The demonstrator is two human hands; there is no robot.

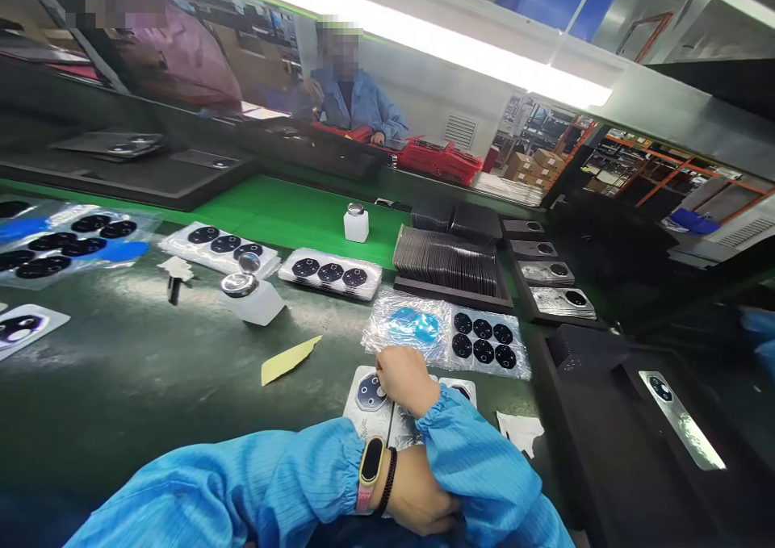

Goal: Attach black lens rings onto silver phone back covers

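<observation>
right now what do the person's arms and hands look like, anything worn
Both arms wear light blue, finely striped sleeves with gathered elastic cuffs. The left wrist carries a black fitness band on a pink strap, with a thin black bracelet beside it. The left hand and right hand are bare, without gloves.

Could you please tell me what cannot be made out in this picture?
Head view:
right hand: its own back hides the fingers and any grip.
left hand: fingertips tucked under the right sleeve.
cover plate: mostly hidden by the right hand and sleeves.
blue shape: cut off by the right edge, blurred.
</observation>
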